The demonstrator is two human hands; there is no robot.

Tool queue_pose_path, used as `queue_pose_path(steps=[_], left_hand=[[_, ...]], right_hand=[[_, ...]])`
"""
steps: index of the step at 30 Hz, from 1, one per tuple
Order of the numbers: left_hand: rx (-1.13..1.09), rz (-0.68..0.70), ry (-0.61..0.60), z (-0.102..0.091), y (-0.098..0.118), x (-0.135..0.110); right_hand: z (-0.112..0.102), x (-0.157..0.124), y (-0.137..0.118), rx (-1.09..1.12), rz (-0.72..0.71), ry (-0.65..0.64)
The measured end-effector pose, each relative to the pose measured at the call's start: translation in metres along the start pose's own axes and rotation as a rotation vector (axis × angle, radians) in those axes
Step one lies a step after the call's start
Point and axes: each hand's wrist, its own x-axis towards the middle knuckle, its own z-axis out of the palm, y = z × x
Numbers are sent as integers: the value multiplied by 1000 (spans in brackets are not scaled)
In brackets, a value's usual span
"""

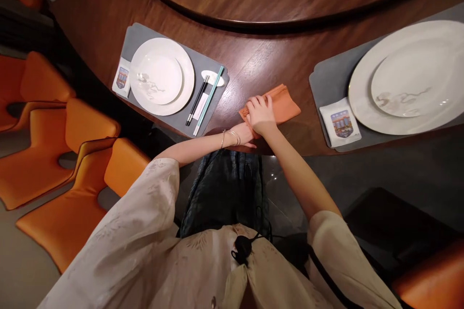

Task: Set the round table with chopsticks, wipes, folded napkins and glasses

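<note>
Head view shows the right hand half curled on top of an orange cloth napkin, at 12 o'clock on the wood table, with the left hand just under it, its grip hidden.

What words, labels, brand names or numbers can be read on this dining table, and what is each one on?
Small printed card with a colored picture, beside the nearer white plate: any lettering is too small to read.
Matching printed card, in front of the larger white plate: any lettering is too blurred to read.
No other readable text shows.
</note>
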Motion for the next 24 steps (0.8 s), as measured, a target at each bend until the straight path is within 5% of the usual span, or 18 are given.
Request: queue_pose_path(steps=[3,7,10,13,15,19,24], left_hand=[[-131,-115,177,19,16,-15],[-527,-408,543,65,55,-67],[-1163,-484,528,76,61,-89],[-1498,-471,484,58,44,-76],[-1415,-477,510,39,28,-60],[-872,-381,455,6,10,-44],[-416,-155,222,-40,29,-32]], right_hand=[[4,4,-2,-32,-12,-70],[-2,-1,-10,-87,-11,-124],[-3,-10,-19,-88,35,-135],[-1,-30,-22,-28,79,-150],[1,-46,-18,39,95,-163],[-8,-72,1,167,70,-209],[-50,-68,11,67,-4,-288]])
